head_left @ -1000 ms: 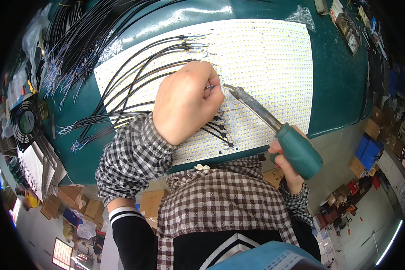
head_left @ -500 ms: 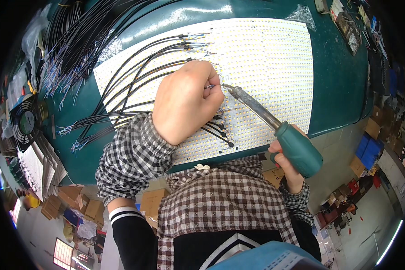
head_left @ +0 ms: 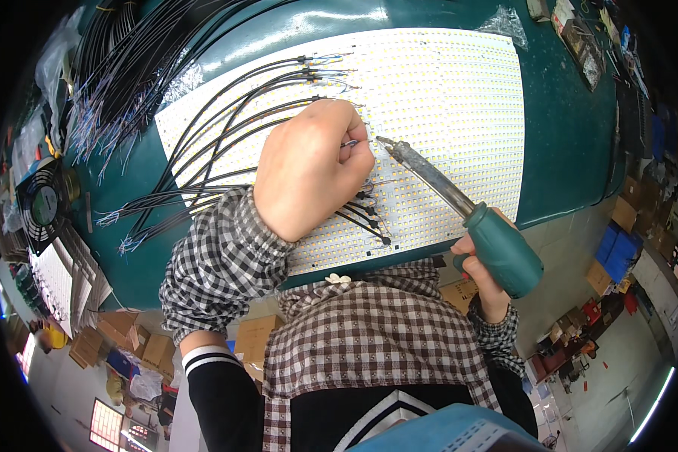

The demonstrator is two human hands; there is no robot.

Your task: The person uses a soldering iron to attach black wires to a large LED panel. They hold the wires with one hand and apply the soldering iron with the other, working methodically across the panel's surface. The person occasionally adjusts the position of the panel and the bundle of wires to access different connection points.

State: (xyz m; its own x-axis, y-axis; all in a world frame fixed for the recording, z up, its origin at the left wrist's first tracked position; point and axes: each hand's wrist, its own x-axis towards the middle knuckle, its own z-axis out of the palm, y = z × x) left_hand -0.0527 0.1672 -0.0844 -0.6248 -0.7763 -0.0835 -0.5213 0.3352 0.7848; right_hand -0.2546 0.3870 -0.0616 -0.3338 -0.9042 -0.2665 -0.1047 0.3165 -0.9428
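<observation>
Green soldering iron (head_left: 499, 247), clasped by the right hand (head_left: 487, 282), had edged away from the thin wire (head_left: 349, 144) the left hand (head_left: 307, 167) pinched, probably pausing the heating

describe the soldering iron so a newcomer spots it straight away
Find the big white board on the green table. At its near right corner, the right hand grips the soldering iron. Unlike the thin black cables, it has a thick green handle and grey metal shaft.

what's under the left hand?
The white LED panel extends around the left hand, and black cables show on both sides. Bluish wire shows at its fingers. The panel area and any cables directly beneath are covered.
</observation>
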